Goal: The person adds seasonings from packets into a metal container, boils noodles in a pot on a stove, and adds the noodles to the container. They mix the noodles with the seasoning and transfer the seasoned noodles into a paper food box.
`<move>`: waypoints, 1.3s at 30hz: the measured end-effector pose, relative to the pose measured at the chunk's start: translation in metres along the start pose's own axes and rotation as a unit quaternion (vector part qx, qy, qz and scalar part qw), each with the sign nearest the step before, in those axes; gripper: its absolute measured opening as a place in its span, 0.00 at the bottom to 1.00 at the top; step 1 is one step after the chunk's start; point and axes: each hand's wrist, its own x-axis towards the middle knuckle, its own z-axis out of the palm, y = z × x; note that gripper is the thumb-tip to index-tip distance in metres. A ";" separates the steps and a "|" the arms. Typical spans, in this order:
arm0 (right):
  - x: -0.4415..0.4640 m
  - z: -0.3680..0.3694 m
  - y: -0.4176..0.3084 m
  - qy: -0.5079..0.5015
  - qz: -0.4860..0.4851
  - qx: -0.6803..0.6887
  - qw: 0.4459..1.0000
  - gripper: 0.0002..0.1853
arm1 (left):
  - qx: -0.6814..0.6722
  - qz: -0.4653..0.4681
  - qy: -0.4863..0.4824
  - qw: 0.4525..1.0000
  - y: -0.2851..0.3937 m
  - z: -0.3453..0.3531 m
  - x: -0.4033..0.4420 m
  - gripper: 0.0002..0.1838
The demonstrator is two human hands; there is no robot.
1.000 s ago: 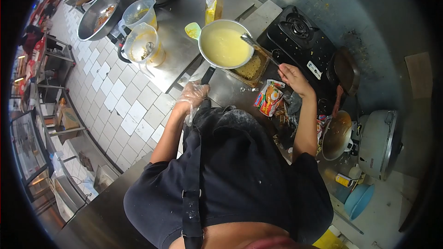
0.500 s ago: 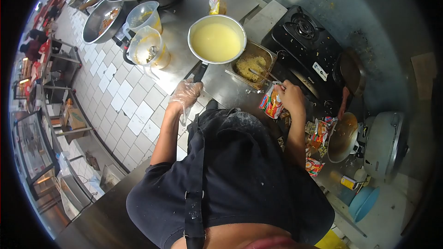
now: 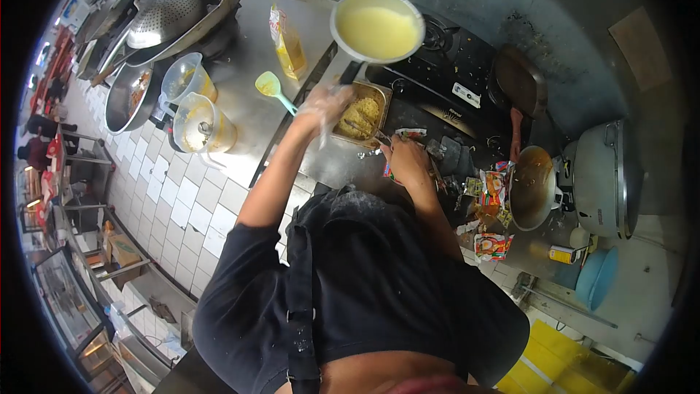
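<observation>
Left hand [image 3: 324,107] grip closed round the saucepan [image 3: 341,45] handle, pan over the stove [image 3: 437,91] side, contact unclear; keep level so yellow liquid [image 3: 379,33] doesn't slop. Right hand [image 3: 408,160] grip closed on utensil [image 3: 380,136] at tray [image 3: 386,102]. Versus half a second ago: pan farther stoveward, spatula [image 3: 268,85] uncovered.

Tray [image 3: 383,102], spatula [image 3: 269,85] on metal counter [image 3: 248,47]
</observation>
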 end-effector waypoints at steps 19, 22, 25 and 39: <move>-0.004 0.027 0.021 0.023 -0.011 -0.020 0.999 0.24 | 0.064 0.491 -0.104 0.862 -0.071 0.210 0.235 0.19; -0.002 0.008 0.012 -0.061 -0.014 -0.061 0.996 0.24 | 0.070 0.304 -0.183 0.932 0.006 0.156 0.182 0.19; -0.004 -0.001 0.007 -0.012 -0.075 -0.076 0.994 0.21 | 0.170 0.050 -0.193 0.965 0.051 0.074 0.105 0.22; 0.039 0.021 -0.051 -0.037 -0.110 -0.172 0.978 0.16 | 0.315 0.124 0.038 0.940 -0.223 0.020 -0.018 0.16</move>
